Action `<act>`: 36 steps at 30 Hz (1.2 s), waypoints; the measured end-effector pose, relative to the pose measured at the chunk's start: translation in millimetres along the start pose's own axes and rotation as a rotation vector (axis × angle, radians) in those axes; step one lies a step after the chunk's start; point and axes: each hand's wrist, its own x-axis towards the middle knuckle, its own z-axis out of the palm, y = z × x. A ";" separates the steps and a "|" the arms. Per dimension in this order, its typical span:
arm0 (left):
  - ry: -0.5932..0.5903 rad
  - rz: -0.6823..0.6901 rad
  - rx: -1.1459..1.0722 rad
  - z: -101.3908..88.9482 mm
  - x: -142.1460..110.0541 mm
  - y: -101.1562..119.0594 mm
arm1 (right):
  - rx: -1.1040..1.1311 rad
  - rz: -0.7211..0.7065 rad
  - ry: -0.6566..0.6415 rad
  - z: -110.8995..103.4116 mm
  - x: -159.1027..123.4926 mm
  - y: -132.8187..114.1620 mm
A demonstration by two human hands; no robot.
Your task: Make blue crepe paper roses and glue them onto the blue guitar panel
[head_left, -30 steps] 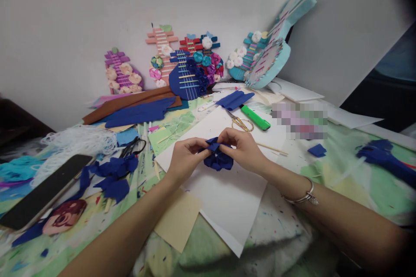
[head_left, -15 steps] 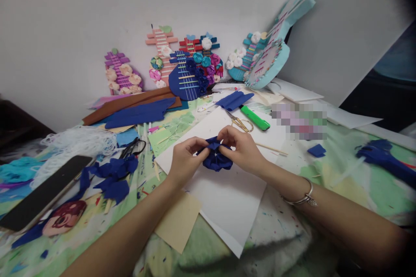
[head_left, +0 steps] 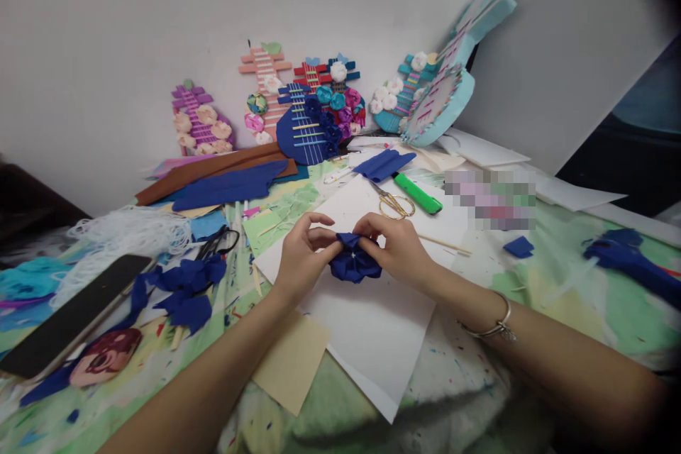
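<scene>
A dark blue crepe-paper flower (head_left: 355, 264) with a small pale centre is held between my two hands above white paper sheets (head_left: 380, 340). My right hand (head_left: 392, 245) pinches its upper right petals between thumb and fingers. At the upper left edge, the thumb of my left hand (head_left: 307, 250) presses on a petal; its fingers are curled behind, some of them lifted. Gold-handled scissors (head_left: 394, 206) and a green utility knife (head_left: 418, 193) lie just beyond my hands. A thin wooden stick (head_left: 444, 244) lies beside my right wrist.
Decorated paper guitars, a blue one (head_left: 302, 129) among them, lean against the wall. On the left lie a phone (head_left: 74, 316), blue paper scraps (head_left: 189, 284) and white cord (head_left: 128, 237). A blue glue gun (head_left: 628, 259) rests at the right. A green patterned cloth covers the table.
The fingers of my left hand have lifted and spread a little from the petal. My right hand and the flower have dipped slightly. Everything on the table stays put.
</scene>
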 end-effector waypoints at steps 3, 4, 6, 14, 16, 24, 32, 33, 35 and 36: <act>0.013 0.031 0.105 -1.3 -0.1 -1.1 | -0.030 0.002 0.002 0.0 -0.4 0.0; 0.026 0.050 0.132 -1.2 -0.7 -1.3 | -0.041 0.001 0.004 0.4 -0.8 0.3; 0.060 0.097 0.180 0.0 -3.0 -1.1 | -0.077 -0.016 0.011 1.8 -1.9 0.7; 0.097 0.244 0.294 4.3 -9.9 4.9 | -0.191 -0.111 0.042 6.0 -6.5 -5.6; 0.035 0.233 0.260 4.3 -9.0 4.0 | -0.171 -0.104 0.025 4.9 -6.3 -6.1; -0.171 0.002 -0.007 4.3 -0.5 -7.3 | -0.194 -0.111 0.017 3.2 -4.6 -1.2; -0.214 -0.098 -0.132 0.0 3.4 -11.2 | -0.193 -0.122 0.006 2.7 -4.0 -0.7; -0.209 -0.100 -0.128 0.2 3.1 -10.2 | -0.195 -0.119 0.001 2.8 -4.0 -0.4; -0.201 -0.100 -0.114 1.1 2.6 -8.0 | -0.202 -0.124 -0.011 3.4 -4.1 0.3; -0.199 -0.099 -0.106 1.5 2.5 -7.1 | -0.207 -0.131 -0.021 3.7 -4.2 0.7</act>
